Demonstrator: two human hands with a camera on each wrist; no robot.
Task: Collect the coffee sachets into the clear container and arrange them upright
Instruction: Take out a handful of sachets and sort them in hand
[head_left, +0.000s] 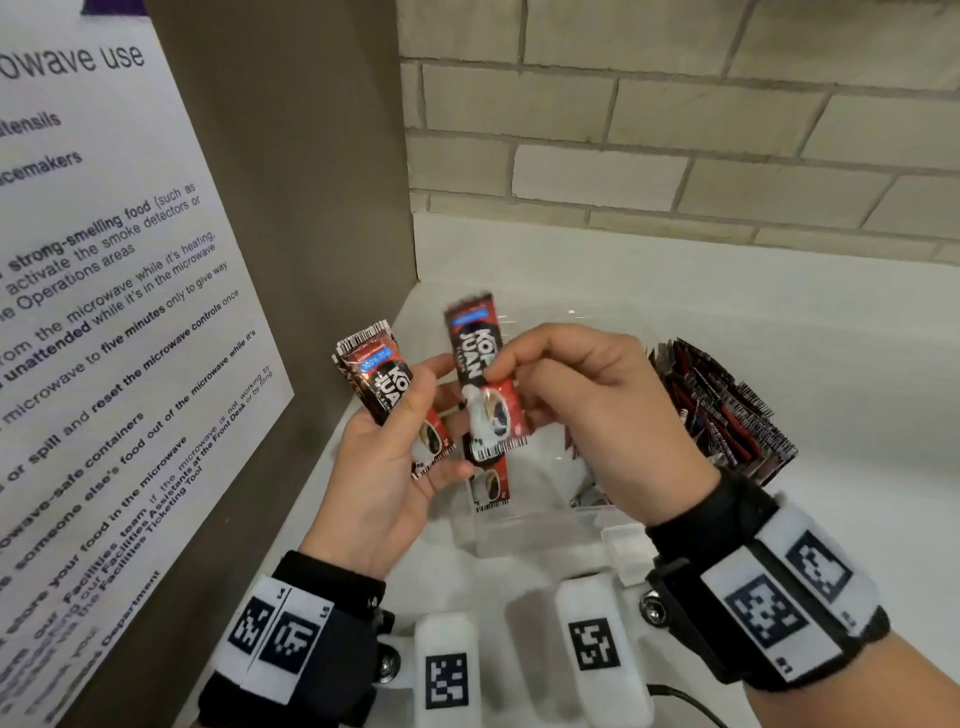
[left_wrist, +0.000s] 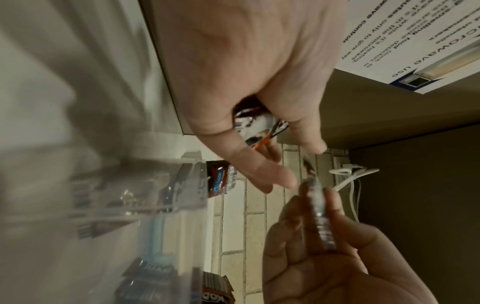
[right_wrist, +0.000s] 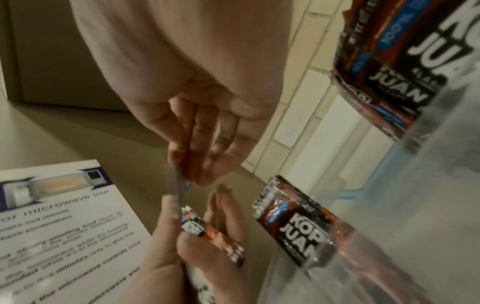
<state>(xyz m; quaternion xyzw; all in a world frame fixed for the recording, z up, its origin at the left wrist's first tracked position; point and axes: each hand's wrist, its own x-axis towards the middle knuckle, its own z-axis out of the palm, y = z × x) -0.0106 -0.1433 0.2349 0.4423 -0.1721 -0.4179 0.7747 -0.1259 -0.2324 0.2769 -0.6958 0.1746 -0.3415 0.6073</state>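
Over the clear container (head_left: 540, 525), my left hand (head_left: 431, 421) grips a small stack of red-and-black coffee sachets (head_left: 382, 376), thumb across the front. My right hand (head_left: 501, 371) pinches a single sachet (head_left: 480, 364) by its middle and holds it upright beside the stack. Another sachet (head_left: 491, 486) leans inside the container below it. A dense row of sachets (head_left: 727, 410) stands on edge at the container's right side. In the left wrist view the pinched sachet (left_wrist: 319, 216) shows edge-on. The right wrist view shows the left-hand stack (right_wrist: 215, 238) and sachets behind the container wall (right_wrist: 306, 230).
A brown cabinet side with a microwave-use poster (head_left: 104, 312) rises close on the left. The brick wall (head_left: 675, 130) stands behind the white counter (head_left: 779, 322). A white cable (left_wrist: 348, 176) hangs at the wall.
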